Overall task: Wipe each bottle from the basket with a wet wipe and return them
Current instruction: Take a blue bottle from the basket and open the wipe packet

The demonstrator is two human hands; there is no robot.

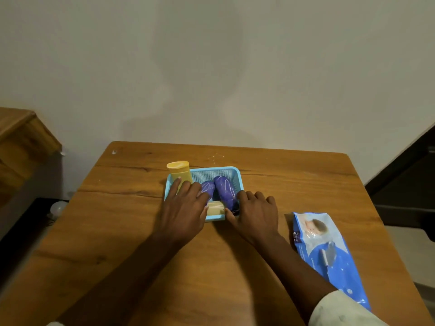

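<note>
Near the middle of the frame, on a wooden table (141,231), a light blue mesh basket (215,173) holding four bottles. At its upper left corner, a yellow bottle (180,172) tilted up, flat end toward the top of the frame and poking over the rim. Beside it, two purple bottles lying down: a small purple bottle (208,188) at centre, a larger purple bottle (225,190) to its right, long axes running from upper frame down toward the lower edge, the larger one leaning slightly rightward at its lower end. At the basket's near wall, a pale cream bottle (215,208) lying crosswise, long axis left to right.

Left hand (184,209) spread flat over the basket's left half, fingers straight, tips touching the yellow bottle and the small purple one, covering the near left corner. Right hand (255,214) resting at the basket's near right corner, fingers relaxed, thumb against the near rim; gripping nothing that can be seen. Hands apart, the basket between them.

Lower right, well apart from the basket, a blue wet wipe pack (329,255) lying flat, long axis slanting toward the bottom right corner, the right forearm just beside it.
</note>
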